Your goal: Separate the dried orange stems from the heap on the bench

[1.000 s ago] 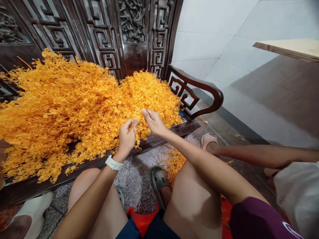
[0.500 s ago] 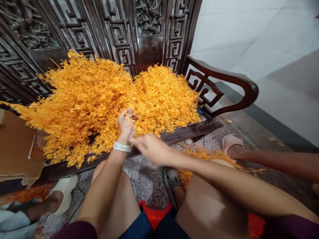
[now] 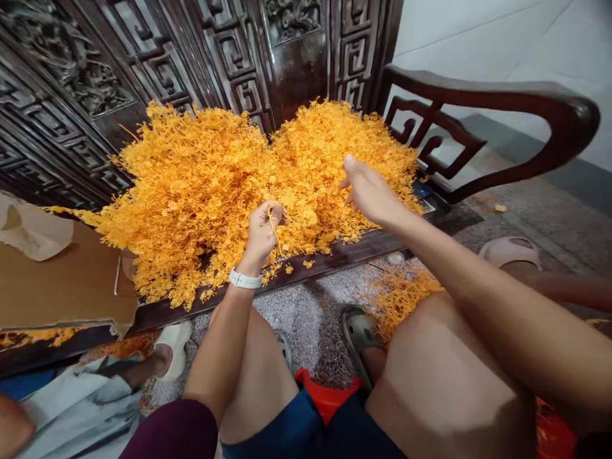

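A large heap of orange stringy pieces with small flower-like tips (image 3: 205, 172) lies on the dark wooden bench (image 3: 306, 271). My left hand (image 3: 264, 231), with a white watch band (image 3: 245, 279) at its wrist, is closed on a thin orange strand (image 3: 272, 223) in front of the heap. The strand's looped end sticks up past the fingers and its tail hangs below them. Over the right part of the heap is my right hand (image 3: 371, 191), its thumb and fingers apart, with nothing visible in it.
The bench has a carved back (image 3: 234, 57) and a curved armrest (image 3: 516, 95) at right. A cardboard box (image 3: 57, 287) stands at left. Orange scraps (image 3: 401, 296) lie on the floor by my knee. Other people's feet show at left (image 3: 169, 350) and right (image 3: 511, 255).
My right hand has left my left hand and moved right and up over the heap. My left hand still pinches a strand. The view has shifted, bringing the armrest nearer.
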`<state>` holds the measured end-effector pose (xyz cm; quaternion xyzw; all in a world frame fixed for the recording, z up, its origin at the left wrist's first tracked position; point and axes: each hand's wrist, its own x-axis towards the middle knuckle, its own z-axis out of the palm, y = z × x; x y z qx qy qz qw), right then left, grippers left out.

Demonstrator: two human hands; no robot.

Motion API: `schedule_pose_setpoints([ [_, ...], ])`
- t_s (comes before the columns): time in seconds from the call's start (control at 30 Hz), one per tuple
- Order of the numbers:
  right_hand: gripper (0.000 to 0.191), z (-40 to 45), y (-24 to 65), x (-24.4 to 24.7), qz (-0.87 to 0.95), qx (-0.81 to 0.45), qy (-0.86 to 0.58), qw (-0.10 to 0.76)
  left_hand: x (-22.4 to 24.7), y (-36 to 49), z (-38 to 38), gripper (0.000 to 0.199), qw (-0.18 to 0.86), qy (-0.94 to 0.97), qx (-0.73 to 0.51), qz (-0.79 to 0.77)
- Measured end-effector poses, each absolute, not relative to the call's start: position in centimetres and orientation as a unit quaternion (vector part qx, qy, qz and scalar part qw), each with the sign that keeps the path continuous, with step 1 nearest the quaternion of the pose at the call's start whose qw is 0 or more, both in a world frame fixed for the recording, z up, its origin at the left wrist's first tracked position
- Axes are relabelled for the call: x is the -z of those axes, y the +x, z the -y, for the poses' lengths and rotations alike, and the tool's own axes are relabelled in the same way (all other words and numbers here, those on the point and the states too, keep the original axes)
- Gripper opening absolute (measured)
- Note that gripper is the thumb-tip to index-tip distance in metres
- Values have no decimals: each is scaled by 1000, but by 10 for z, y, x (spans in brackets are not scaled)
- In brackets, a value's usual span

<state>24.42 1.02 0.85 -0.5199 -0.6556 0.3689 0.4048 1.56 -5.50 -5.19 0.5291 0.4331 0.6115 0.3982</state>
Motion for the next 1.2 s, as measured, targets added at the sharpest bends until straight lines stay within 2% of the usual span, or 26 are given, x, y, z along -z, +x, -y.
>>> schedule_pose_setpoints([
  [0.13, 64, 27, 227, 3, 738, -404, -426, 333, 58, 31, 57, 41, 346, 587, -587, -437],
  [0.3, 49, 45, 199, 18, 741, -402, -407, 352, 56, 44, 64, 41, 339, 623, -577, -405],
  [0.53, 49, 30, 194, 31, 720, -477, -295, 409, 56, 41, 67, 51, 433, 648, -520, -348],
  [0.7, 52, 25, 193, 24, 698, -478, -298, 441, 55, 52, 71, 43, 514, 503, -609, -333],
  [0.9, 54, 20, 194, 28, 690, -451, -325, 463, 48, 61, 80, 18, 586, 375, -612, -376],
  [1.2, 50, 20, 200, 29, 664, -456, -335, 490, 40, 76, 90, 15, 657, 307, -607, -325],
])
